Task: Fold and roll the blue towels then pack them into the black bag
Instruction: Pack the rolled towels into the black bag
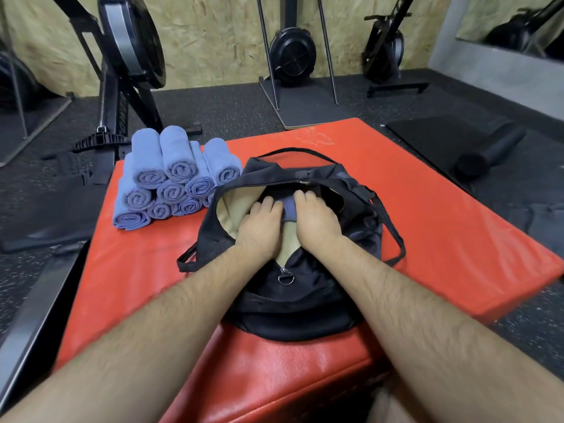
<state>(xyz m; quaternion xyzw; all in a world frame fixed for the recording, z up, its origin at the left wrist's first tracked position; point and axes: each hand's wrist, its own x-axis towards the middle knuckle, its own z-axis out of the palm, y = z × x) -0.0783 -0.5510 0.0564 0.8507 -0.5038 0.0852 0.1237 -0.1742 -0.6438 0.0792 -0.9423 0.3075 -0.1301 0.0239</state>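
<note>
A black bag (290,303) lies unzipped on the red mat (442,227), its tan lining showing. Both my hands reach into its opening. My left hand (261,227) and my right hand (316,219) hold a rolled blue towel (290,209) between them, fingers curled over its far side, inside the bag. Most of that towel is hidden by my hands. A stack of several rolled blue towels (171,178) sits on the mat to the left of the bag, roll ends facing me.
The red mat lies on a dark rubber gym floor. Rowing machines (128,56) and fan units (291,53) stand along the back wall. A black foam roller (491,151) lies on a dark mat at the right. The bag's straps (393,239) trail on the red mat.
</note>
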